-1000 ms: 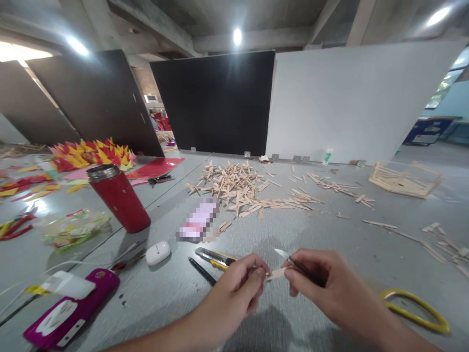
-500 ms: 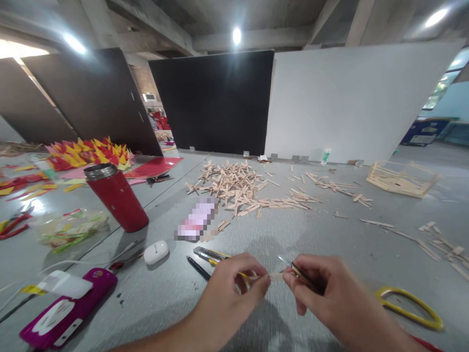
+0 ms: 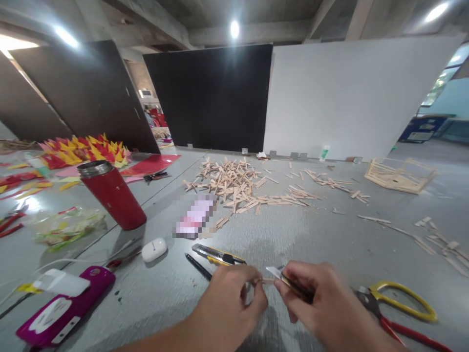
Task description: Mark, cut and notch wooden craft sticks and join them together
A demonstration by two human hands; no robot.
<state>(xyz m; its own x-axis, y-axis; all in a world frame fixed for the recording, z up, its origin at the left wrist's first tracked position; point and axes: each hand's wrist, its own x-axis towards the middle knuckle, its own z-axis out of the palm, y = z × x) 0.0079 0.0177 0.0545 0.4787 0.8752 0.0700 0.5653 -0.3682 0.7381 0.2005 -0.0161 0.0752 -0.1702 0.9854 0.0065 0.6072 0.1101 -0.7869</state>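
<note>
I noted the left hand pinching a wooden stick at its fingertips, likely to steady it. The right hand was clenched round a knife, blade meeting the stick between both fingertips.

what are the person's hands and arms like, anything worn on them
Nothing worn shows. The left hand and right hand are bare, with no gloves, rings or tape. The left forearm and right forearm are bare too down to the picture's lower edge, with no sleeve, watch or band in view.
</note>
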